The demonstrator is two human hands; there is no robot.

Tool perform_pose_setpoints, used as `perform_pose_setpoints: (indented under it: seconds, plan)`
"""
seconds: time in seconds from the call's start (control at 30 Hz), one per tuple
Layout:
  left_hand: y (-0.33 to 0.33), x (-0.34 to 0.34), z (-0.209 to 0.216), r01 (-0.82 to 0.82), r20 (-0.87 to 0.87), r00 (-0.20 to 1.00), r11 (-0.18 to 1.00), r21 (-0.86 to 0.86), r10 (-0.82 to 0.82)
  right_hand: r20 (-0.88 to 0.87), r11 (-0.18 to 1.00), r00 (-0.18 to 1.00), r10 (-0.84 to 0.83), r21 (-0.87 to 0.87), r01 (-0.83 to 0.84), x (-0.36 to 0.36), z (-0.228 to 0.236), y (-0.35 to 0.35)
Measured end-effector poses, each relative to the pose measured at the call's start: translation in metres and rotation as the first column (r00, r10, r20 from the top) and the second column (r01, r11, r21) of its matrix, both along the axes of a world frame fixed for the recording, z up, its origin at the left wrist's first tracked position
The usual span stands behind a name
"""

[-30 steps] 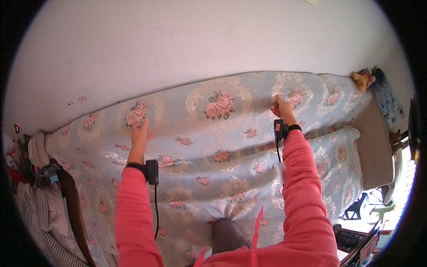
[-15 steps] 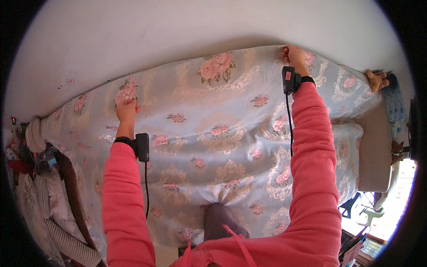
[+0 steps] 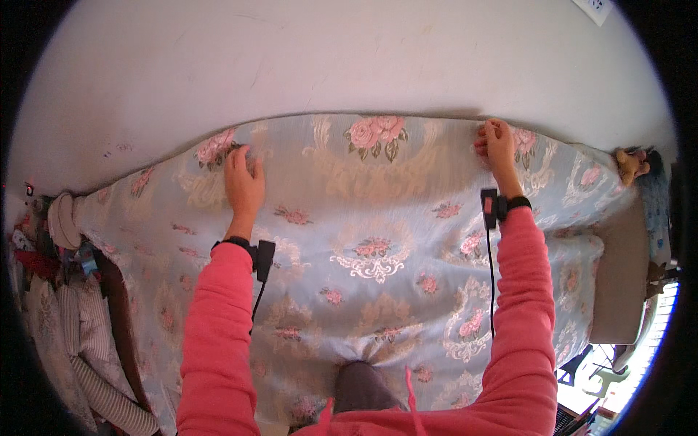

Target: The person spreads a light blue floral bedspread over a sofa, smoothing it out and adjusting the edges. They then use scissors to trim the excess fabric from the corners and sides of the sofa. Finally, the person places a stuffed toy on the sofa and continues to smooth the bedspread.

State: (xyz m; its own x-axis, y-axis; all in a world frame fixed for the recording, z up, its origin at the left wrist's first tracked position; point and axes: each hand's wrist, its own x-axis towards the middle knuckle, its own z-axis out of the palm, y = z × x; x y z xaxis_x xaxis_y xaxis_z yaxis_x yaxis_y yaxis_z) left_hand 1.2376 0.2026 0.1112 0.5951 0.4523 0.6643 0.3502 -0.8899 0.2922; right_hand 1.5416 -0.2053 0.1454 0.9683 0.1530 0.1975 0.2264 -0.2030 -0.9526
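Spreading across most of the view: one floral cover [image 3: 349,309], pale blue-grey cloth with pink roses and cream scrollwork, its upper edge running along the pale wall [image 3: 349,58] at 12 o'clock.

Item: left hand [image 3: 244,185], between 9 and 10 o'clock, back upward, just below the cover's upper edge and beside a rose motif [image 3: 216,147]. Grip: thumb apart from the fingers, which rest on the cloth.

Item: right hand [image 3: 499,149], at 2 o'clock, at the cover's upper edge, next to another rose motif. Grip: fingers bent inward; whether they are clamped on the cloth, cannot tell.

Item: two pink sleeves [image 3: 218,341], rising from 7 and 5 o'clock. At each wrist, a black unit [image 3: 265,260] with a dark cable (the right-hand unit bears a small reddish patch).

Item: one knee [image 3: 363,389] in dark grey, at 6 o'clock, touching the cover; creases fan out above it.

Item: plush toy [image 3: 631,167], tan, between 2 and 3 o'clock, near the cover's far corner.

Item: brown panel [image 3: 618,291], smooth, between 3 and 4 o'clock, beside the cover's end.

Item: round pale cushion [image 3: 64,220], at 9 o'clock, near the cover's opposite end.

Item: striped cloth [image 3: 116,400], grey and white, toward 8 o'clock, lying in folds.
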Motion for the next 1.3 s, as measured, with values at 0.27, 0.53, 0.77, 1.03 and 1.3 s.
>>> perform_pose_setpoints:
  seconds: [0.27, 0.53, 0.77, 1.03, 1.3]
  plan:
    - [-0.019, 0.003, 0.023, -0.070, -0.175, 0.982, 0.997, 0.033, 0.075, 0.204, 0.355, 0.817, 0.539, -0.935, 0.000, 0.001, 0.033, -0.010]
    - [-0.016, 0.001, 0.020, -0.068, -0.229, 0.970, 0.995, 0.076, 0.084, 0.467, 0.595, 0.785, 0.408, -0.788, 0.160, 0.001, 0.033, -0.004]
    - [-0.005, 0.003, 0.019, -0.030, -0.260, 0.964, 0.996, 0.088, 0.052, 0.653, 0.776, 0.643, 0.400, -0.614, 0.141, -0.038, 0.025, 0.011]
    - [0.010, 0.007, 0.027, -0.006, -0.333, 0.943, 0.999, -0.046, -0.010, 0.588, 0.732, 0.676, 0.444, -0.674, 0.106, -0.087, 0.007, 0.088]
    - [0.021, 0.009, 0.025, -0.012, -0.393, 0.920, 1.000, -0.006, 0.009, 0.566, 0.769, 0.623, 0.540, -0.632, -0.093, -0.086, 0.007, 0.088]
